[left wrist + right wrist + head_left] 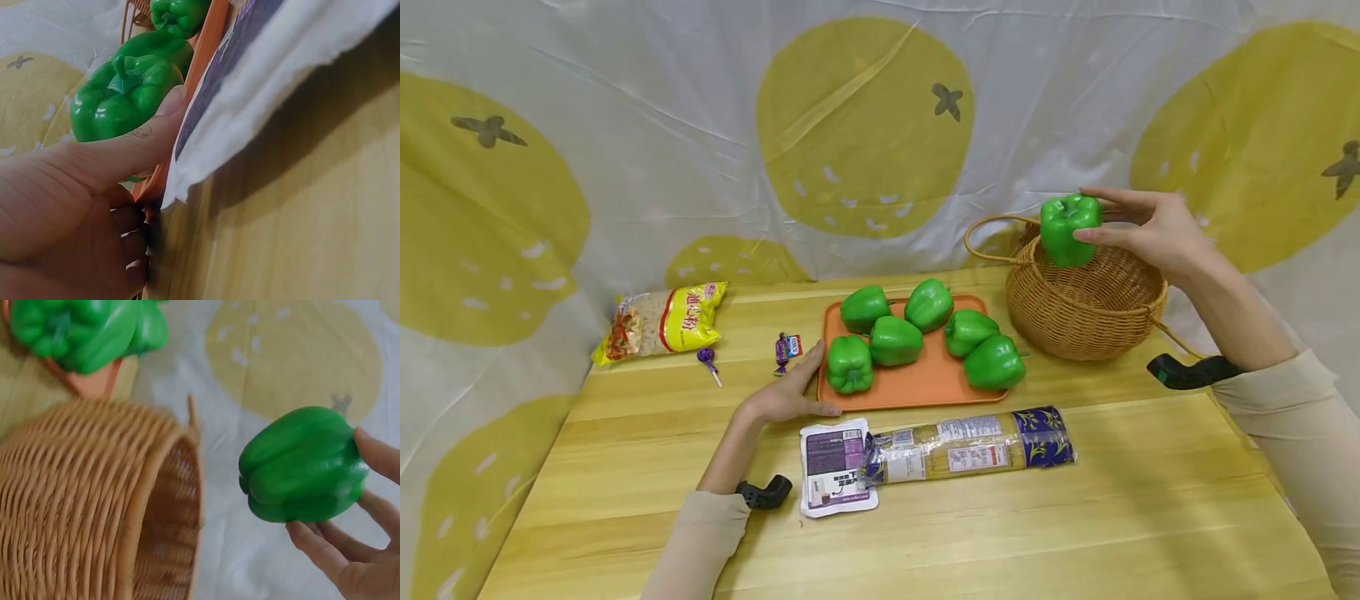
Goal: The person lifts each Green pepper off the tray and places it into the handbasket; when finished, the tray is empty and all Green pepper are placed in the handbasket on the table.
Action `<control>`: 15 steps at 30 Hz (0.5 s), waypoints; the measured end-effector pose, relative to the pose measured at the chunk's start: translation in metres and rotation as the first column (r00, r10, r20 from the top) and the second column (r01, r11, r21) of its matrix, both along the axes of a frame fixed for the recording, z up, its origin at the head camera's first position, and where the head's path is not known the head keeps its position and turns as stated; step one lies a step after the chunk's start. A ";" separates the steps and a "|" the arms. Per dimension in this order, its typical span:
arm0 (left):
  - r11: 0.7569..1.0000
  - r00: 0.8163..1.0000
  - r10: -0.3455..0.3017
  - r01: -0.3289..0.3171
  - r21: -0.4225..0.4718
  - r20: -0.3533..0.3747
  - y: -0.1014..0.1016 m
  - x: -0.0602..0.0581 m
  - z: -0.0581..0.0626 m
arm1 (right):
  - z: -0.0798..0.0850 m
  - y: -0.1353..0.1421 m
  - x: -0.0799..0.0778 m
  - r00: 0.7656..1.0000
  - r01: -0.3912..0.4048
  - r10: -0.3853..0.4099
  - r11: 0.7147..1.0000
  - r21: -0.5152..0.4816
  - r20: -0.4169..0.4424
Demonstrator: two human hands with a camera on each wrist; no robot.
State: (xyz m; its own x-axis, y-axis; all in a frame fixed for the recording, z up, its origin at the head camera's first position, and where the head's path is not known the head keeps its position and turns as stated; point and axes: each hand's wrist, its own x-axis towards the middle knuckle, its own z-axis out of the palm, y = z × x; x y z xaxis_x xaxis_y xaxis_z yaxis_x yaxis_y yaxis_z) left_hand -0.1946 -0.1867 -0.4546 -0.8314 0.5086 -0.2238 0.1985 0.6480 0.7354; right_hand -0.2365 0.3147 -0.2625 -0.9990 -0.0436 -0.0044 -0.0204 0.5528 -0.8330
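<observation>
At the upper right of the head view, my right hand (1157, 229) holds a green bell pepper (1070, 229) between thumb and fingertips, above the wicker basket (1075, 321). From the right wrist, this pepper (306, 465) appears in front of the basket's opening. My left hand (786, 396) lies at the near left corner of an orange tray (917, 387), fingers along its left side and thumb (153, 128) along its near rim. Several more green bell peppers (895, 340) sit on the tray. The nearest to the left hand is a pepper (850, 364) in the tray's left corner.
A white and purple pouch (838, 467) and a pack of noodles (970, 446) lie in front of the tray. Left of it are small wrapped sweets (787, 350), a purple lollipop (707, 358) and a yellow food bag (662, 321). A patterned cloth (700, 167) hangs behind.
</observation>
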 end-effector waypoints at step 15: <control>1.000 1.000 0.011 -0.011 -0.009 -0.004 -0.005 0.003 -0.002 | -0.060 0.046 -0.026 0.970 0.082 -0.054 0.990 -0.111 0.237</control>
State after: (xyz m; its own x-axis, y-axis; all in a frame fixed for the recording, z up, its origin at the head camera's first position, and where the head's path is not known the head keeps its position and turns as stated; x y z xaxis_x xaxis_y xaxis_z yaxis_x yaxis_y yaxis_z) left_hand -0.1915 -0.1916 -0.4565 -0.8379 0.4973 -0.2251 0.1938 0.6566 0.7290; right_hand -0.2629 0.3611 -0.3223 -0.9716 0.0104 -0.2362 0.2163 0.4429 -0.8701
